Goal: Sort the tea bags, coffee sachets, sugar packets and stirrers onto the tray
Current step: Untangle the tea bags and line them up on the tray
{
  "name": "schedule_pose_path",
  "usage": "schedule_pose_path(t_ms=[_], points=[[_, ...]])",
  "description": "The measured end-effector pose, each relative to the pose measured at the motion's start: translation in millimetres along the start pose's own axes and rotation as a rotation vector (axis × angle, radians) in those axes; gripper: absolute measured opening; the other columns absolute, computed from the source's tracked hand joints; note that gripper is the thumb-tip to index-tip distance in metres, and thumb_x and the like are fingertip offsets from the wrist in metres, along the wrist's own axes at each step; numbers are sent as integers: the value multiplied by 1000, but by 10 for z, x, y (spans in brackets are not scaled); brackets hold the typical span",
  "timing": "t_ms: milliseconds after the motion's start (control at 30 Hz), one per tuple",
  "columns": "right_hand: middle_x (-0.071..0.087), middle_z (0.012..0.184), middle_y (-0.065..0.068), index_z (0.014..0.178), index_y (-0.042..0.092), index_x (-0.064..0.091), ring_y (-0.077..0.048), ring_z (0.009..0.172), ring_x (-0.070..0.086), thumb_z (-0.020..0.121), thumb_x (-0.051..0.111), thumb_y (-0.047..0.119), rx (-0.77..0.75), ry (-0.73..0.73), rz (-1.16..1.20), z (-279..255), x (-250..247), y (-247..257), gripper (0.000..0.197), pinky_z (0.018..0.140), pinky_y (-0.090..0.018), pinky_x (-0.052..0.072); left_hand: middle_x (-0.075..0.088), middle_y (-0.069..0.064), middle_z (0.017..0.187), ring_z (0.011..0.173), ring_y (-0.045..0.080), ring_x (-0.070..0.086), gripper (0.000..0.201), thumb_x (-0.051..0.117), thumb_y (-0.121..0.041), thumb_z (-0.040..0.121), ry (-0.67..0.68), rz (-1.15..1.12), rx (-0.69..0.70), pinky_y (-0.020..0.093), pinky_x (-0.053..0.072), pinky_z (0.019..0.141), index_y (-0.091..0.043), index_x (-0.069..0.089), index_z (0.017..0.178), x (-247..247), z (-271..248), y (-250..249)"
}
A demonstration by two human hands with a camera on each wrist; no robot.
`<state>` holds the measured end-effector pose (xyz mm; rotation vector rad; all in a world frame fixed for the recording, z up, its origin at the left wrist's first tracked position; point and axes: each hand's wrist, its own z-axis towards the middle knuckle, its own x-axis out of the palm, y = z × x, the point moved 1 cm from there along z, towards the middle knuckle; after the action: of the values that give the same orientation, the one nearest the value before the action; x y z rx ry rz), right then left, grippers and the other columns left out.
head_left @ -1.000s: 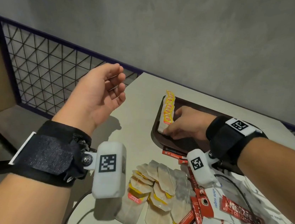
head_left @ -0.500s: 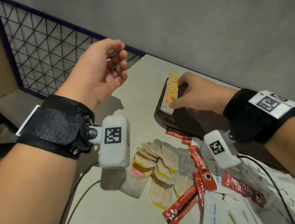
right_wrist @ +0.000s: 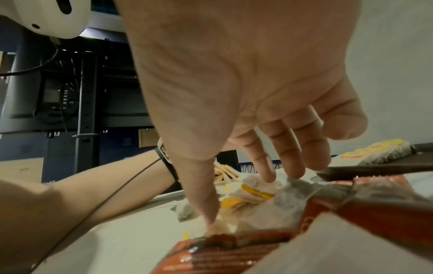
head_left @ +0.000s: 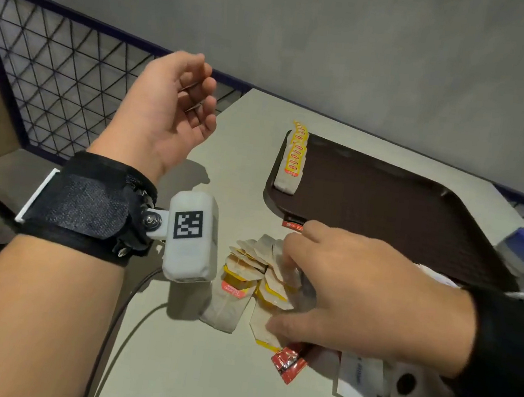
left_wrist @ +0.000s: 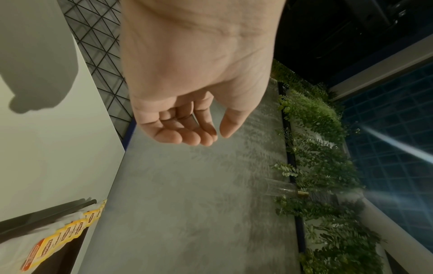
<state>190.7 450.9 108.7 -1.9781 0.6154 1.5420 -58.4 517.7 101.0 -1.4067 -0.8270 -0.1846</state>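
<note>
Lying in a loose heap on the table (head_left: 168, 361), near edge of the tray (head_left: 384, 213): tea bags (head_left: 243, 282), overlapping, yellow tags showing. Spread over that heap, palm down: right hand (head_left: 351, 295), fingers extended and parted, thumb tip pressing the near bags, fingertips (right_wrist: 269, 174) touching the far ones, nothing pinched. Standing in a neat row along the tray's far-left rim: sorted tea bags (head_left: 294, 156). Scattered near right of the heap: red coffee sachets (head_left: 288, 363) and white sugar packets (head_left: 361, 375), partly under the wrist. Raised well left of it all, above the table's edge: left hand (head_left: 169, 111), palm up, fingers loosely curled, holding nothing.
</note>
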Motion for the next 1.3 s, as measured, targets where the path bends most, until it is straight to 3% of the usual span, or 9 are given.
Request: schedule_pose_path(t_ms=[200,400,533,700,833,933,1033,1200,1300], points=[[49,90,13,94,34,56,-8,84,51,93,51,51,43,-106,147,4,61,-64,18,67,-26,44,64,-5,72,60,10,56,8,59,-17,93,-22,-18,18,22,46,65,-18,64,87,-2,-7,10],[60,82,8,84,27,66,-9,74,59,92,58,40,90,-220,302,43,51,-169,18,66,-36,54,65,-5,74,61,10,57,13,54,-14,92,-24,-7,33,22,47,64,-18,66,96,16,-14,9],[66,64,7,76,25,72,-2,51,54,90,69,36,121,-271,573,15,-118,-405,18,50,-23,48,65,-5,77,65,11,59,9,58,-17,92,24,56,81,24,49,68,-18,66,94,109,-126,-43],[63,70,-14,81,15,74,-15,56,43,89,72,49,34,-188,815,-110,-338,-728,35,53,-33,36,73,-1,89,81,14,67,7,64,-23,95,209,325,151,31,54,83,-19,69,96,390,-440,6],[60,67,-9,79,6,71,-16,60,46,79,77,42,-12,-272,1017,-199,-422,-1011,36,57,-35,36,78,6,112,106,22,73,39,70,-36,83,395,491,131,39,57,91,-13,72,115,765,-711,162],[59,65,-10,75,2,70,-16,62,49,78,75,25,-29,-319,1084,-262,-469,-1222,24,58,-35,38,77,2,116,103,16,72,48,72,-43,80,554,592,63,33,55,84,-15,71,119,1085,-851,348],[59,66,-13,78,0,70,-21,63,48,68,71,34,-40,-356,1103,-340,-463,-1411,35,59,-37,37,74,3,104,93,14,69,42,69,-46,84,655,609,-14,28,55,76,-21,73,116,1345,-920,545],[62,59,-4,77,8,72,-14,58,51,71,74,44,15,-410,1073,-413,-383,-1706,37,57,-35,38,74,18,111,98,27,72,38,66,-33,87,748,495,-135,42,61,85,-15,75,121,1584,-905,830],[68,62,-2,84,13,75,-10,57,57,87,77,36,21,-426,1047,-452,-358,-1822,23,56,-24,41,73,21,113,99,33,74,35,61,-19,88,759,447,-198,37,63,76,-12,76,119,1619,-909,973]])
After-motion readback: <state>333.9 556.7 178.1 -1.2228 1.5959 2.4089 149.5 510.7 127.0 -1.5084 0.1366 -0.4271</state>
